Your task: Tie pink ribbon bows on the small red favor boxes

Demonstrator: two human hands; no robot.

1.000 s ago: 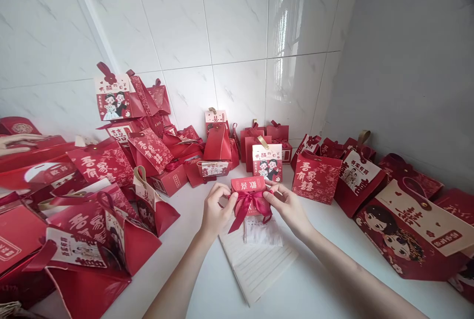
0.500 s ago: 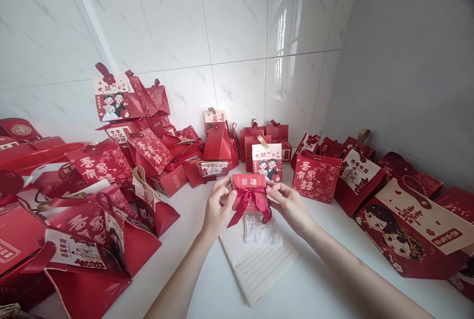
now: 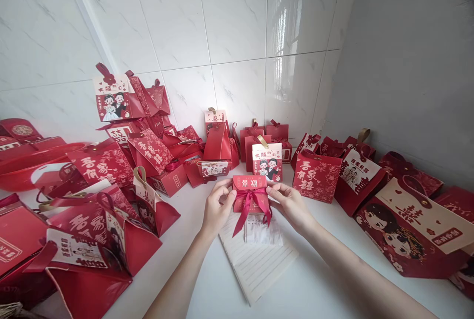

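A small red gift box [image 3: 252, 182] with gold lettering is held up over the table, a dark red ribbon [image 3: 246, 198] tied round it in a bow with its tails hanging down in front. My left hand [image 3: 219, 206] grips its left side, thumb towards me. On the opposite side, my right hand [image 3: 289, 204] pinches the box's edge between thumb and fingers. Below the box lie a small white paper packet [image 3: 263, 232] and, under that, a lined notepad [image 3: 259, 267].
Many red gift boxes crowd around: a heap [image 3: 148, 153] at the left, more [image 3: 316, 176] at the back and a large one [image 3: 413, 235] at the right. A red basin [image 3: 22, 171] stands far left. A tiled wall [image 3: 237, 13] closes off the back.
The box has tipped slightly in my hands, and the bow's left tail has swung a little downward and to the right. Both hands keep their hold almost unmoved.
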